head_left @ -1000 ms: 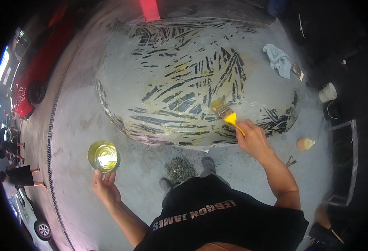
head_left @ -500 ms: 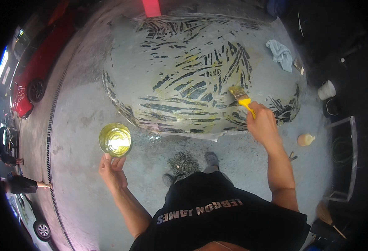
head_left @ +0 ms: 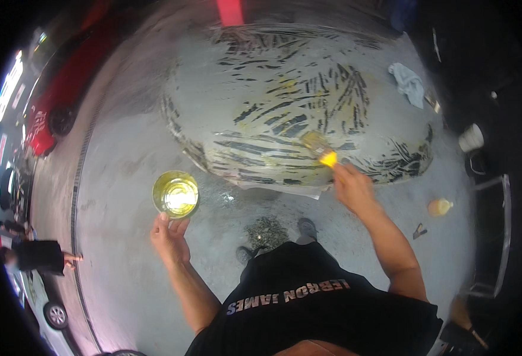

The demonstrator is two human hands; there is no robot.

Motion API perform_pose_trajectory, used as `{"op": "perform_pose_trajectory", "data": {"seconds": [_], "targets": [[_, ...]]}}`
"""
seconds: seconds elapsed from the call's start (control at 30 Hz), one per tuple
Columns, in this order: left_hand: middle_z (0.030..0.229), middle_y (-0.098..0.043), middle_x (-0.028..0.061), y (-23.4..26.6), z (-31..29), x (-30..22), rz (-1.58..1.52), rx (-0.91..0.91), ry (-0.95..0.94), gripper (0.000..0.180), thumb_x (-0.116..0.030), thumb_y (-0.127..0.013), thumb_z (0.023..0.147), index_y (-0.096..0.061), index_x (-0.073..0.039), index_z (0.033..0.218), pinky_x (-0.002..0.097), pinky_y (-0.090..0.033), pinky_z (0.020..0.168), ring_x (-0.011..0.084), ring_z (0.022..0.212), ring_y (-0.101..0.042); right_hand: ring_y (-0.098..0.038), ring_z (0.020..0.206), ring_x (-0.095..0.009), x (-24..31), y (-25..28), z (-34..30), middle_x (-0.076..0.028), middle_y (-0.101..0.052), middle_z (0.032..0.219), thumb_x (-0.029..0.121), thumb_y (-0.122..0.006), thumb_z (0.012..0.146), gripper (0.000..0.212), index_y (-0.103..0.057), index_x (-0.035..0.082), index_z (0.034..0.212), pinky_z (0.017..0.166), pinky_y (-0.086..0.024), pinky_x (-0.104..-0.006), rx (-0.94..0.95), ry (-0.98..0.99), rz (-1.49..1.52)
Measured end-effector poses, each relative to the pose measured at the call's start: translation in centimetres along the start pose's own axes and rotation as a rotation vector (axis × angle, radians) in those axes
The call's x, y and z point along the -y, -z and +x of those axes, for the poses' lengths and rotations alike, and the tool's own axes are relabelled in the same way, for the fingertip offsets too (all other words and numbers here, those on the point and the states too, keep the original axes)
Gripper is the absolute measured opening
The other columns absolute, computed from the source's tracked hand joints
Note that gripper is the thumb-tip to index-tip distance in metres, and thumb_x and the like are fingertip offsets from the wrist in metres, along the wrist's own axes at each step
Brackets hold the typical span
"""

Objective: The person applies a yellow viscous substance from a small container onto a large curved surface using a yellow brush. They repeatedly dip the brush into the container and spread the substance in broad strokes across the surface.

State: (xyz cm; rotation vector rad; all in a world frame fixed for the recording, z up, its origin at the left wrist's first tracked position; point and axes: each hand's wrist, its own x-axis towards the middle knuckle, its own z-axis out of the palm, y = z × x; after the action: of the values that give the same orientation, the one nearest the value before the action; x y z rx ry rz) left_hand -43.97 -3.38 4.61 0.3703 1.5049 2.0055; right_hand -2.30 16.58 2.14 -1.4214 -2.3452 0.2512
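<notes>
My left hand (head_left: 171, 238) is closed on the near rim of a round tin (head_left: 160, 185) with shiny yellowish liquid inside. My right hand (head_left: 356, 188) grips a yellow-handled paintbrush (head_left: 327, 158), its bristles wet and smeared by motion. Under the brush lies a large rounded grey panel (head_left: 198, 98), streaked with black patches and yellowish wet marks. The bristles are over its near middle part; whether they touch it is hard to tell. The tin is held apart from the panel, off its near left side.
On the panel's far right lies a pale blue cloth (head_left: 407, 84). A white bucket (head_left: 471, 137), a bottle of amber liquid (head_left: 440, 207) and a broom (head_left: 464, 317) are at the right. Dark debris (head_left: 267, 232) lies by my feet. Another person (head_left: 40, 256) and a red car (head_left: 50, 127) are at the left.
My right hand has swept the brush left across the panel. The view has shifted slightly, and the tin stays in my left hand. The other person at the left has moved.
</notes>
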Motion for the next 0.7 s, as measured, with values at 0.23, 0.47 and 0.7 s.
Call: {"op": "perform_pose_trajectory", "data": {"seconds": [0.23, 0.47, 0.7], "targets": [[0.106, -0.074, 0.0160, -3.3, -0.1, 1.3, 0.179, 0.105, 0.141, 0.047, -0.028, -0.077, 0.094, -0.068, 0.007, 0.124, 0.0353, -0.062, 0.078, 0.0232, 0.087, -0.075, -0.067, 0.112, -0.030, -9.8, 5.5, -0.2, -0.017, -0.069, 0.124, 0.023, -0.062, 0.102, 0.040, -0.062, 0.002, 0.135, 0.099, -0.051, -0.0410, -0.145, 0.012, 0.128], [0.101, -0.075, 0.0155, -13.4, 2.9, 2.7, 0.236, 0.401, 0.133, 0.051, -0.027, -0.085, 0.088, -0.072, 0.008, 0.122, 0.0299, -0.064, 0.068, 0.0192, 0.079, -0.074, -0.062, 0.123, -0.033, -14.8, 4.7, 3.7, -0.023, -0.067, 0.133, 0.019, -0.061, 0.105, 0.043, -0.060, -0.006, 0.140, 0.108, -0.046, -0.0408, -0.135, 0.083, 0.213], [0.110, -0.075, 0.0209, -20.4, 6.0, 1.6, 0.324, 0.623, 0.072, 0.070, -0.033, -0.089, 0.083, -0.065, 0.015, 0.127, 0.0332, -0.065, 0.075, 0.0236, 0.090, -0.076, -0.063, 0.097, -0.012, -2.3, 6.0, 4.2, -0.005, -0.071, 0.106, 0.017, -0.066, 0.104, 0.031, -0.069, -0.005, 0.126, 0.088, -0.050, -0.0293, -0.081, -0.081, 0.747]]}}
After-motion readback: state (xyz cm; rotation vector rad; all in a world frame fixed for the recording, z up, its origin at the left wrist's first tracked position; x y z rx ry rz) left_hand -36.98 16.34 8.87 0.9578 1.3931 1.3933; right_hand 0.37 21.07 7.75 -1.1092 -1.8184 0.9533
